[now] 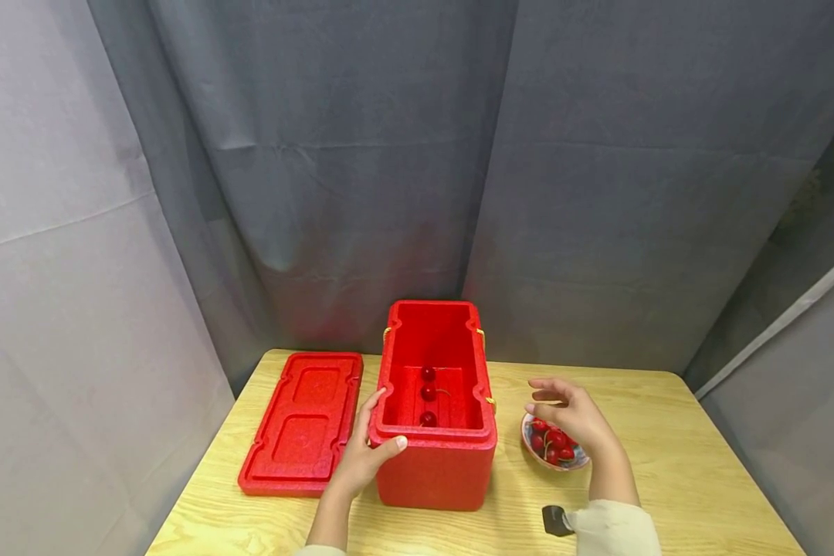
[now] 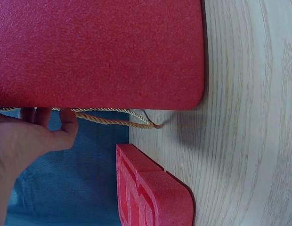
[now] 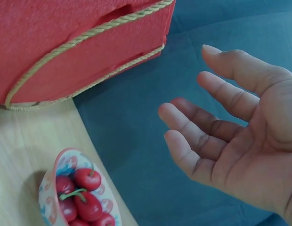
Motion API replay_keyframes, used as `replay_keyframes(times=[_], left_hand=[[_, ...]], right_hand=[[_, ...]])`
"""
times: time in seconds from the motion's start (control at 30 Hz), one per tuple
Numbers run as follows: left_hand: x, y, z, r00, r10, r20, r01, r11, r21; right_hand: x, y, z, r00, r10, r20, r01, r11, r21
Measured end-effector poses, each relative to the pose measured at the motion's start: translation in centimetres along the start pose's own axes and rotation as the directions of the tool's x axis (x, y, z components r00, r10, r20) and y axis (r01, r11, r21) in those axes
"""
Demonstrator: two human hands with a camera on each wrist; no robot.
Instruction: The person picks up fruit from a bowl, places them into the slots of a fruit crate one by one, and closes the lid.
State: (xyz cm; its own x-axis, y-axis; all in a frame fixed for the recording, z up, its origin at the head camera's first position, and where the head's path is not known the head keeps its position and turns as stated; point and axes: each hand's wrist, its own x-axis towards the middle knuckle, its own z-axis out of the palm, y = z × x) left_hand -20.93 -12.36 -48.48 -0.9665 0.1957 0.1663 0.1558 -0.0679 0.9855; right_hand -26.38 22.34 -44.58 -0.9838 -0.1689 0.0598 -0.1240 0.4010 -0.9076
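A tall red foam box [image 1: 434, 475] with rope handles stands uncovered on the table, three dark red cherries [image 1: 428, 392] visible on its inside floor. My left hand [image 1: 361, 455] holds its near left corner, thumb on the front face and fingers along the left side. My right hand [image 1: 573, 413] hovers over a small patterned bowl [image 1: 580, 461] to the right of the box. Nothing is between its loosely bent, spread fingers. Several cherries [image 3: 87, 206] with green stems fill the bowl in the right wrist view.
The red lid [image 1: 302, 425] lies left of the box, its recessed side up. A yellow rope [image 3: 66, 47] runs along the box's right side. Behind the wooden table [image 1: 674, 479] hangs a grey curtain [image 1: 333, 193]. A small black object [image 1: 556, 520] shows by the right sleeve.
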Motion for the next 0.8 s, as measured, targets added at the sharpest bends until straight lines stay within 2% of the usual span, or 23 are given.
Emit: replay_keyframes(times=[0.33,0.5,0.8], left_hand=[[0.0,0.1,0.0,1.000,0.004,0.000,-0.004,1.000,-0.008],[0.0,0.1,-0.1,1.000,0.010,0.001,-0.010,1.000,0.000],[0.0,0.1,0.1,1.000,0.023,0.000,-0.023,1.000,-0.010]], right_hand=[[-0.8,2.0,-0.2,0.997,0.072,-0.012,-0.070,0.994,0.085],[-1.2,2.9,-0.5,0.997,0.074,-0.024,-0.072,0.994,0.080],[-2.0,4.9,-1.0,0.987,0.149,-0.059,-0.143,0.985,0.095]])
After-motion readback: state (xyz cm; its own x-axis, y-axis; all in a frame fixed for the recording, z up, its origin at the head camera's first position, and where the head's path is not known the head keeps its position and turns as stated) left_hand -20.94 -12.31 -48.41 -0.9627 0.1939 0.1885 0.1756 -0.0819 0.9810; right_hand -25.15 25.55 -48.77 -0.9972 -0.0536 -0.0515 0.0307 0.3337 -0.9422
